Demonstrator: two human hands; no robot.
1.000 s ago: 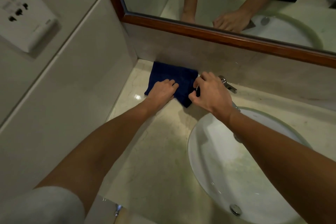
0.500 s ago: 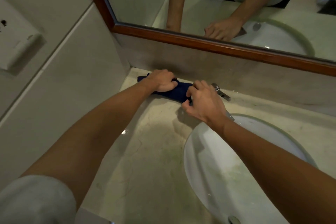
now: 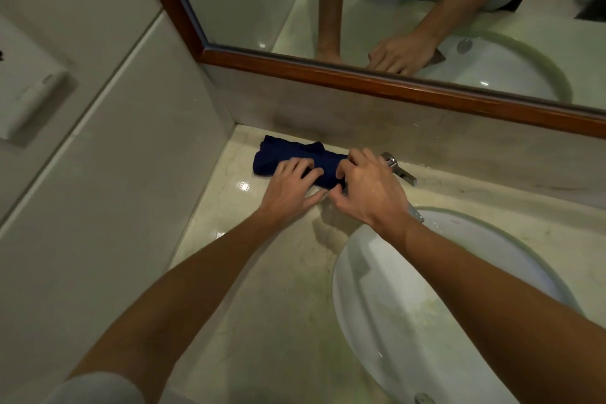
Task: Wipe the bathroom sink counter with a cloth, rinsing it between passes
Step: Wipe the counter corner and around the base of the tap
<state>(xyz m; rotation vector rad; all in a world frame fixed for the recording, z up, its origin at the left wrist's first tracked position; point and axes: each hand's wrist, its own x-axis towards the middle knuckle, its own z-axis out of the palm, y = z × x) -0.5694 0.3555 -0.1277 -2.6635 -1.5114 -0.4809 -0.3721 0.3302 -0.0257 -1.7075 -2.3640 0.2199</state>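
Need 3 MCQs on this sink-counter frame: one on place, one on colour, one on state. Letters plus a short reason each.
1. Where does the cloth lie?
A. in the basin
B. on the counter at the back wall, left of the tap
C. draped over the mirror frame

2. What colour is the cloth?
A. white
B. red
C. dark blue

3. What are the hands doing?
A. both rest on the cloth
B. only the right touches it
C. both hang clear of it

Answers:
1 B: it sits on the counter by the backsplash, with the tap to its right.
2 C: navy fabric.
3 A: left hand and right hand both have fingers on it.
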